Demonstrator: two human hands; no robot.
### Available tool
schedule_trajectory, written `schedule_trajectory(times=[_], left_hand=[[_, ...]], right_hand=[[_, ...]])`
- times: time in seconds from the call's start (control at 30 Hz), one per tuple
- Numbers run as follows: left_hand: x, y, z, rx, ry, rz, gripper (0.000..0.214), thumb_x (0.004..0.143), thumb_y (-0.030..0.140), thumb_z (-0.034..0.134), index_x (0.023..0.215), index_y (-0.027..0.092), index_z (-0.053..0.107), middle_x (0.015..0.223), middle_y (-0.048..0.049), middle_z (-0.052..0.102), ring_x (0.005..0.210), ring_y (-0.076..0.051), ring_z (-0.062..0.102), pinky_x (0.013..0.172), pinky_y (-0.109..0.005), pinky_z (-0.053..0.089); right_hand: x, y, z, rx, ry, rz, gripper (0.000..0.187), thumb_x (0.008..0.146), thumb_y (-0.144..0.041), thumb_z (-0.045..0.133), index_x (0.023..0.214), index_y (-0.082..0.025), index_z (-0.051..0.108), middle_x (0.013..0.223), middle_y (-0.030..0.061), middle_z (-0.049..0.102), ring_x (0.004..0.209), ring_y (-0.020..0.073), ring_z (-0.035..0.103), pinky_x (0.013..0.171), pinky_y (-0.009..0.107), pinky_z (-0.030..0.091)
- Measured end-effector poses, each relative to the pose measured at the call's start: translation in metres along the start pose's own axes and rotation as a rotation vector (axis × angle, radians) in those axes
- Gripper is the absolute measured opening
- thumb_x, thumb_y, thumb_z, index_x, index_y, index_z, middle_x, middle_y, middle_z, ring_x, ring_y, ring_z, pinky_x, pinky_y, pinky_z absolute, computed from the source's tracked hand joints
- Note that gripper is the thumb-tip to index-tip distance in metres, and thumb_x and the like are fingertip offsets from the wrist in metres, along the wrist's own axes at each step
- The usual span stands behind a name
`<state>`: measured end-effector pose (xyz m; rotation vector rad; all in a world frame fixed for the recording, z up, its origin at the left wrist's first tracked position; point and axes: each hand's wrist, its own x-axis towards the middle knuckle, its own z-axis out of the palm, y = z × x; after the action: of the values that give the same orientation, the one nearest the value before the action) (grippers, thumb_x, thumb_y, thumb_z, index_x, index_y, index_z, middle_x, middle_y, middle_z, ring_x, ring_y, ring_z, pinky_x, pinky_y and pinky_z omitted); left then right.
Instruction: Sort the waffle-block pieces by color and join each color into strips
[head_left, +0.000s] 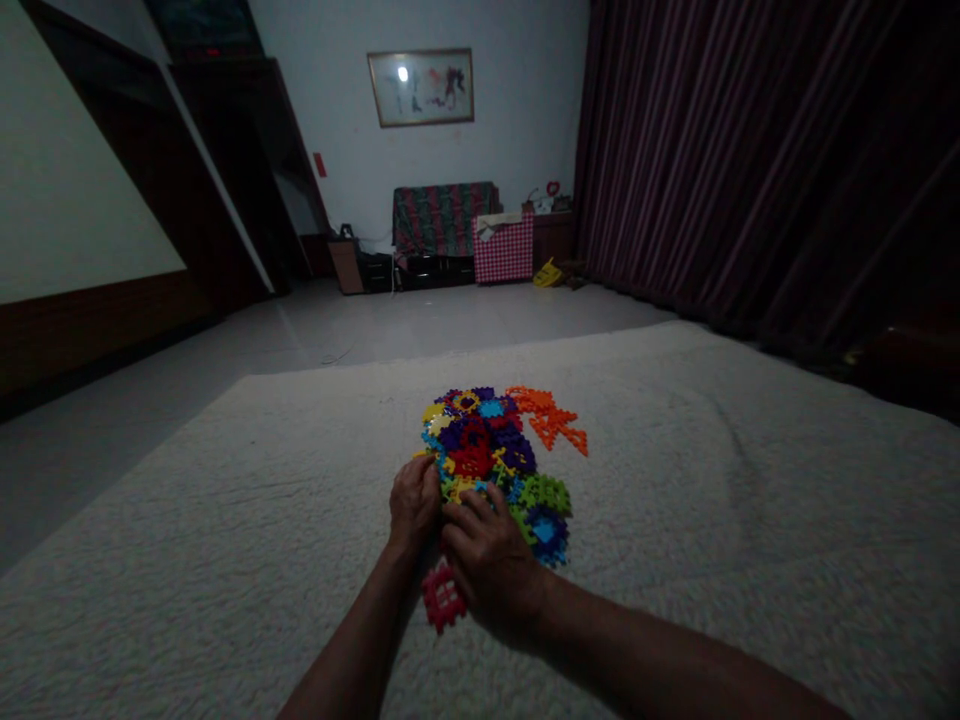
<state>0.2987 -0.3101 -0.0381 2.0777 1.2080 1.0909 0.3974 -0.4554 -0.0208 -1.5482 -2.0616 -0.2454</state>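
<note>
- pieces [476, 455] — colourful, toothed — lie heaped on the pale cover [225, 520], just ahead of both hands
- left hand [415, 500] at the heap's near left edge, fingers curled; cannot tell whether they pinch anything
- right hand [491, 555] at the near edge, fingers bent, close together — any grip hidden
- pink-red square [443, 597] just beside it

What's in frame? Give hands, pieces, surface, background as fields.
left hand: curled at left edge of multicoloured pile; grip unclear
right hand: over the pile's near edge; grip unclear
pinkish-red piece: beside right hand, on its left
orange pieces: far right of pile
green pieces: pile's near right
surface: pale textured sheet
background: framed picture, dark curtain at right
</note>
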Motion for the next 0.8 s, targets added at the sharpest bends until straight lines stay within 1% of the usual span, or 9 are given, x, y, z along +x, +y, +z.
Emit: schedule_trajectory(times=[0.2,0.33,0.4,0.47,0.53,0.6,0.67,0.77,0.8], left_hand=[[0.000,0.002,-0.003,-0.002,-0.016,-0.015,0.033,0.088,0.027,0.044,0.105,0.017,0.071,0.108,-0.0105,0.073,0.103,-0.023,0.067,0.096,-0.038,0.051],[0.002,0.005,-0.001,0.013,-0.004,-0.032,0.033,0.088,0.025,0.044,0.102,0.017,0.072,0.107,-0.0103,0.074,0.103,-0.022,0.067,0.097,-0.037,0.051],[0.004,0.005,-0.001,0.009,0.003,-0.051,0.033,0.087,0.024,0.043,0.102,0.017,0.072,0.106,-0.0103,0.074,0.102,-0.022,0.067,0.097,-0.037,0.050],[0.005,0.003,0.000,-0.025,0.021,-0.065,0.035,0.088,0.026,0.042,0.104,0.017,0.072,0.105,-0.0102,0.074,0.101,-0.022,0.067,0.096,-0.036,0.051],[0.007,0.001,-0.001,-0.070,0.057,-0.084,0.037,0.089,0.029,0.041,0.106,0.017,0.072,0.106,-0.0102,0.074,0.100,-0.022,0.067,0.094,-0.035,0.052],[0.009,-0.002,-0.003,-0.098,0.099,-0.119,0.038,0.088,0.031,0.041,0.105,0.016,0.072,0.106,-0.0107,0.074,0.100,-0.023,0.068,0.091,-0.035,0.053],[0.011,-0.005,-0.005,-0.105,0.128,-0.151,0.038,0.088,0.031,0.042,0.104,0.016,0.073,0.107,-0.0113,0.074,0.100,-0.024,0.068,0.090,-0.035,0.053],[0.012,-0.008,-0.006,-0.090,0.138,-0.148,0.036,0.087,0.029,0.043,0.102,0.017,0.074,0.107,-0.0107,0.074,0.102,-0.024,0.067,0.092,-0.036,0.051],[0.012,-0.008,-0.006,-0.080,0.132,-0.135,0.036,0.087,0.029,0.043,0.102,0.017,0.074,0.107,-0.0105,0.074,0.102,-0.023,0.067,0.093,-0.035,0.051]], right_hand=[[-0.001,0.001,0.003,-0.026,0.009,-0.010,0.016,0.089,-0.027,0.059,0.102,-0.019,0.062,0.123,0.0080,0.063,0.125,0.0283,0.044,0.113,0.052,0.022],[0.004,0.004,0.008,-0.072,0.036,-0.021,0.010,0.091,-0.022,0.057,0.097,-0.019,0.063,0.114,0.0075,0.067,0.116,0.0262,0.051,0.114,0.052,0.021],[0.007,0.004,0.002,-0.070,0.059,-0.046,0.010,0.092,-0.021,0.054,0.097,-0.020,0.064,0.112,0.0071,0.068,0.114,0.0248,0.053,0.115,0.052,0.020],[0.005,0.003,-0.012,-0.040,0.078,-0.092,0.015,0.092,-0.024,0.055,0.103,-0.020,0.064,0.120,0.0080,0.066,0.120,0.0256,0.050,0.116,0.053,0.018],[-0.005,0.006,-0.029,-0.007,0.090,-0.106,0.029,0.089,-0.031,0.058,0.116,-0.020,0.061,0.131,0.0102,0.061,0.127,0.0281,0.046,0.115,0.054,0.019],[-0.022,0.016,-0.042,0.001,0.114,-0.013,0.040,0.086,-0.036,0.058,0.123,-0.020,0.059,0.136,0.0125,0.057,0.129,0.0305,0.045,0.113,0.055,0.022],[-0.040,0.034,-0.047,-0.033,0.129,0.153,0.045,0.087,-0.040,0.055,0.126,-0.019,0.058,0.141,0.0153,0.052,0.131,0.0331,0.044,0.110,0.055,0.028],[-0.058,0.065,-0.038,-0.087,0.143,0.517,0.053,0.089,-0.045,0.049,0.134,-0.017,0.052,0.145,0.0189,0.048,0.135,0.0346,0.042,0.109,0.056,0.031],[-0.060,0.073,-0.034,-0.075,0.127,0.605,0.055,0.091,-0.046,0.047,0.137,-0.017,0.050,0.144,0.0187,0.049,0.135,0.0338,0.043,0.109,0.055,0.032]])
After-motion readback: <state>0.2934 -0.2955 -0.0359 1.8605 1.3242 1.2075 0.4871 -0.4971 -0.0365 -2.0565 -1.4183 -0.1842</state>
